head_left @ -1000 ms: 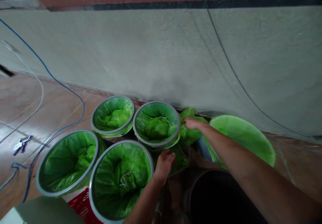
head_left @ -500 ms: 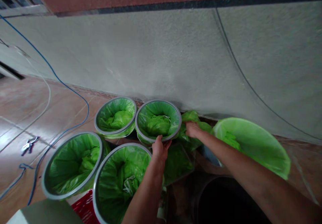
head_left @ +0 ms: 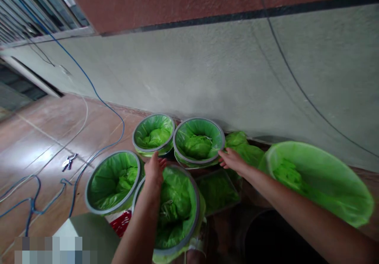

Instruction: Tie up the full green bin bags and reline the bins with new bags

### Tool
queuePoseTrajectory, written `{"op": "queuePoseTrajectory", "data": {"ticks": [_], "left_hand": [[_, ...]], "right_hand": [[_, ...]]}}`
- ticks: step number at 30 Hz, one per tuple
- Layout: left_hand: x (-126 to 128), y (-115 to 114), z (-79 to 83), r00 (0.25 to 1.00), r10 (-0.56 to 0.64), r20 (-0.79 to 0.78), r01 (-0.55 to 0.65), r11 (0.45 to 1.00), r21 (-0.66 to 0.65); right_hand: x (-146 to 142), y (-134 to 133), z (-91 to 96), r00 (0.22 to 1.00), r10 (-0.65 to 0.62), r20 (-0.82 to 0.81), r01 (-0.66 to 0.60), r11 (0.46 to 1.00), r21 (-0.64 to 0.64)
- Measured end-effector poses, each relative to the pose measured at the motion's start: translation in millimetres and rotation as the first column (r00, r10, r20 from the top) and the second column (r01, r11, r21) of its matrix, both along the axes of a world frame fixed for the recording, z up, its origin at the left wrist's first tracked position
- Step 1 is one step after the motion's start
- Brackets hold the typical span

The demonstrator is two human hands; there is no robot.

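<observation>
Green liners (head_left: 199,128) already fill four grey-rimmed bins (head_left: 102,213) on the floor (head_left: 44,121); one crumpled green bag (head_left: 244,150) lies loose beside one wide green tub (head_left: 331,181), seemingly unplaced. The left hand (head_left: 154,170) is over the front bin (head_left: 197,210), fingers half open; the right hand's (head_left: 231,160) fingers part loosely at the back-right bin's (head_left: 197,161) rim; both look empty.

Bright green liners (head_left: 180,183), grey rims (head_left: 197,202).

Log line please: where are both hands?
left hand: by nearest round grey-rimmed bin, green plastic liner; right hand: beside rear right round grey-rimmed bin, also green-lined; contact: unclear
</observation>
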State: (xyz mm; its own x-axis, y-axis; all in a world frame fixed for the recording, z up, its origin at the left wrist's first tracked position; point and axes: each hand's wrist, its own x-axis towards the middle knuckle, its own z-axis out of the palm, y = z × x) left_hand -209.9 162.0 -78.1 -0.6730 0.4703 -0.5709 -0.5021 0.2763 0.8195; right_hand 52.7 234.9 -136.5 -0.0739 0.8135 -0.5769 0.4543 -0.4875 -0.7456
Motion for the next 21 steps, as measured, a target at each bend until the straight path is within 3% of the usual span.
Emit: {"op": "queuePoseTrajectory", "data": {"ticks": [2,4,7,10,17,19,21], "left_hand": [[-35.2,17.2,-9.0,0.998,0.02,0.051,-0.014,0.993,-0.119],[-56.6,36.7,-20.9,0.991,-0.025,0.131,0.043,0.99,-0.134],[-67.4,61.6,-36.3,0.985,-0.009,0.171,0.019,0.998,-0.058],[-72.2,75.9,-44.8,0.993,0.051,0.102,-0.049,0.999,-0.023],[-95.8,85.8,-43.4,1.0,0.004,0.007,-0.004,0.999,-0.032],[-94.4,78.8,-37.5,1.0,-0.021,-0.018,0.02,0.998,-0.061],[-85.7,58.5,-29.4,0.992,-0.05,-0.12,0.041,0.996,-0.078]], "right_hand": [[-12.3,-1.2,-3.9,0.996,-0.049,-0.068,0.047,0.999,-0.02],[-21.6,0.1,-7.6,0.986,-0.117,-0.122,0.113,0.993,-0.04],[-32.2,1.6,-11.3,0.97,-0.194,-0.145,0.185,0.98,-0.069],[-45.7,-2.3,-12.4,0.96,-0.226,-0.165,0.212,0.973,-0.095],[-82.0,-22.6,-4.9,0.915,-0.307,-0.262,0.277,0.95,-0.145],[-73.9,-29.2,1.4,0.934,-0.259,-0.245,0.226,0.962,-0.153],[-57.8,-40.7,7.5,0.98,-0.12,-0.16,0.102,0.988,-0.116]]}}
